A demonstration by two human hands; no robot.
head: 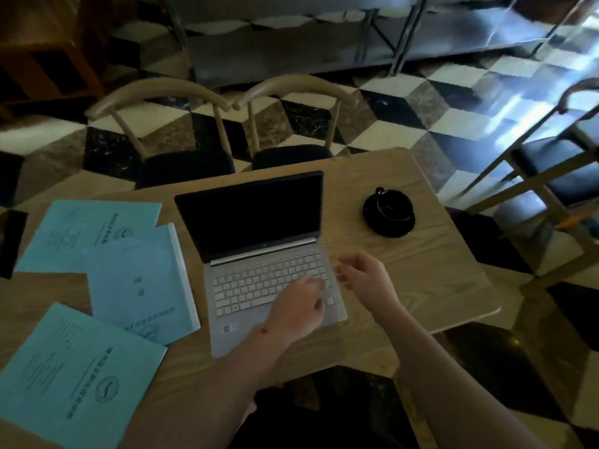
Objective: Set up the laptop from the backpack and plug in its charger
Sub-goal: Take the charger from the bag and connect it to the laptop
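A silver laptop [259,254] stands open on the wooden table [421,254], its screen dark. My left hand [296,307] rests on the right part of the keyboard and palm rest, fingers spread, holding nothing. My right hand [366,275] hovers just off the laptop's right edge with its fingers loosely apart and nothing in it. No charger or cable shows. No backpack is clearly in view.
Three light blue booklets [139,280] lie to the left of the laptop. A black cup on a black saucer [389,212] sits at the table's far right. Two wooden chairs [201,124] stand behind the table, another chair [551,163] to the right.
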